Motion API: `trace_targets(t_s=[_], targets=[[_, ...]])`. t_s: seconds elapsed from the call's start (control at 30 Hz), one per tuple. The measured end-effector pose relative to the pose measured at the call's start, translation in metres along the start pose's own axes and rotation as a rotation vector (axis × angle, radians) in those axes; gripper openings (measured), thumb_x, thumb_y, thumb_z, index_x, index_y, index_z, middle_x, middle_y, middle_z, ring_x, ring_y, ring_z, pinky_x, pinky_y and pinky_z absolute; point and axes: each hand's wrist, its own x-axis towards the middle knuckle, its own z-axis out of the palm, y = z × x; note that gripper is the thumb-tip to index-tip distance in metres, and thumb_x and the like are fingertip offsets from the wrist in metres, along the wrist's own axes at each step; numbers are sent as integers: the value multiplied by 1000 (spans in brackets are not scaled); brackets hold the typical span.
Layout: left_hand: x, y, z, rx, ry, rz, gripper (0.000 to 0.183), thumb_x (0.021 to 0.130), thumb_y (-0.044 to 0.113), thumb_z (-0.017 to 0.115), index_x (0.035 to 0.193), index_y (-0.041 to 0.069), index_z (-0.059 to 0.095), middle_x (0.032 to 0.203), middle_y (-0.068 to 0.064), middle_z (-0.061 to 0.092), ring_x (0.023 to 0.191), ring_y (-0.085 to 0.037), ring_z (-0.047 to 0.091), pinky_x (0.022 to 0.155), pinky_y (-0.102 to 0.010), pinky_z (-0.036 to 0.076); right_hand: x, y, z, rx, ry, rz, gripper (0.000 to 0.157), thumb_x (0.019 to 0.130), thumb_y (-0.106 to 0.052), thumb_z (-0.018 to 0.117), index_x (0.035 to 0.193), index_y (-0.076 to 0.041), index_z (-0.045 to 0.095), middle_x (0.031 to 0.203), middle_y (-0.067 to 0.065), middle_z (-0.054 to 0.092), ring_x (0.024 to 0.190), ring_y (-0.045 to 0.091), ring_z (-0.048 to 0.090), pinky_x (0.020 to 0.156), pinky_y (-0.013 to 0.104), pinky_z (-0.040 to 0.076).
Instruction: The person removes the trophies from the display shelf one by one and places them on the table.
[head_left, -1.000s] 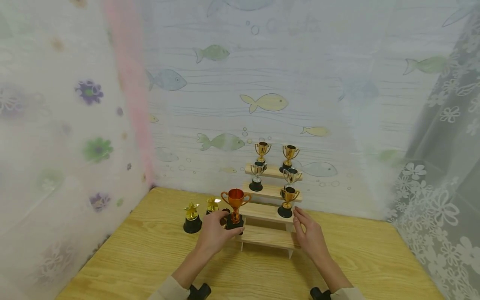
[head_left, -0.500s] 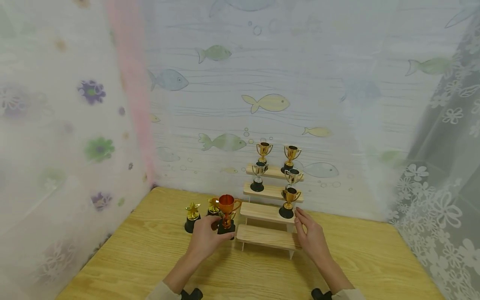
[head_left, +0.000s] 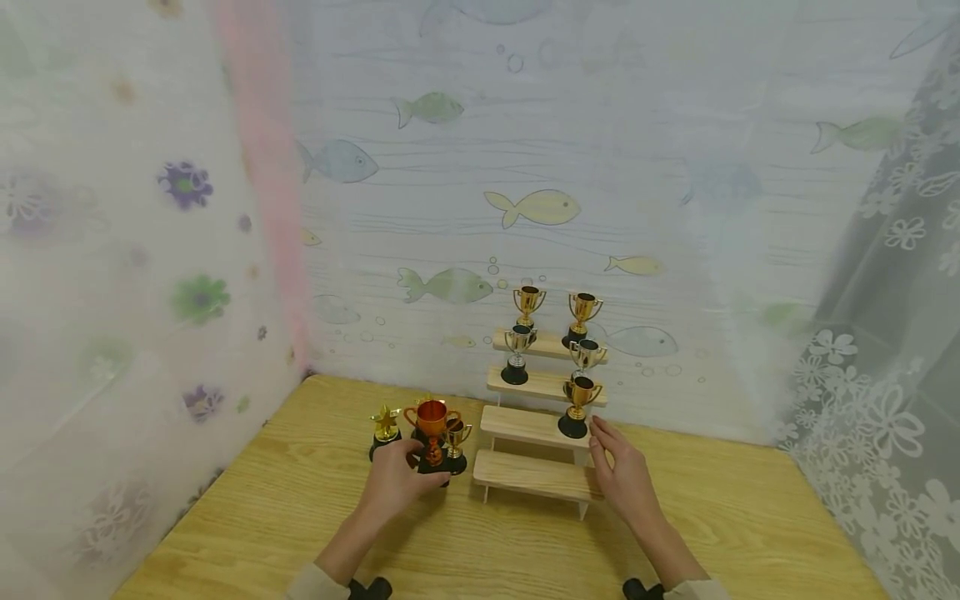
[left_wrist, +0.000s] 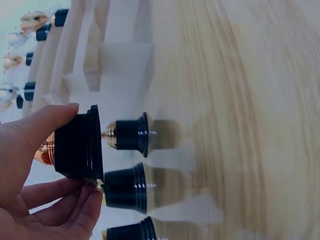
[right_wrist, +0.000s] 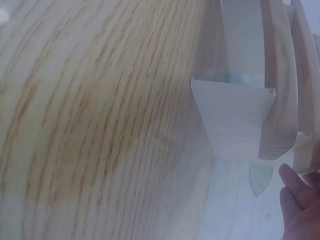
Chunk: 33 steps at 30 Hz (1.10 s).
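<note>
My left hand grips a bronze-orange trophy cup by its black square base, thumb on one side and fingers on the other. In the head view the cup overlaps a smaller gold trophy cup standing behind it on the table. Close by on the left is a gold star trophy; another star trophy is mostly hidden behind the held cup. My right hand lies against the right end of a stepped wooden stand, fingers extended along it. Its fingertips show right at a shelf end.
On the stand's upper steps are two gold cups, two silver cups and one gold-bronze cup. The wood-grain table runs in front and to both sides. A fish-patterned curtain hangs close behind the stand.
My left hand has carried the bronze-orange cup left and down, away from the stand and over beside the star trophies. The smaller gold cup shows more now. My right hand stays at the stand.
</note>
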Motion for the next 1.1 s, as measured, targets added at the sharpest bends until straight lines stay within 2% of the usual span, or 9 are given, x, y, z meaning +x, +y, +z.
trace_targets(t_s=[0.3,0.53,0.73,1.0,1.1], targets=[[6,-14,2,51,-5,0,52,68,24,96,102,-7,72,85,-9,70,74,-17,61,62,-33,52,0,2,0,-2,6,-4,38,109,-14,51,136,10,59,146,24,54,133,45,52,103,60,45],[11,-22,5,66,-1,-26,52,68,21,96,103,-9,72,94,-16,73,84,-26,68,70,-41,58,1,2,0,0,-1,-1,38,109,-14,51,137,10,58,146,25,54,133,45,51,103,61,45],[15,-27,9,98,-4,-23,54,69,19,96,104,-12,71,98,-21,73,90,-33,69,76,-46,58,1,1,0,0,-5,6,38,108,-13,51,137,10,58,147,25,53,134,45,51,104,60,45],[17,-28,9,111,-4,-27,45,67,18,96,94,-9,71,86,-14,71,77,-23,65,66,-40,55,0,1,1,2,-12,16,38,109,-14,51,137,10,58,148,24,53,135,45,50,105,60,44],[19,-28,9,118,-8,-43,48,68,18,96,97,-10,71,89,-18,72,80,-27,67,68,-42,56,0,1,1,-3,-12,17,39,109,-15,50,138,10,58,148,24,53,134,45,50,105,60,44]])
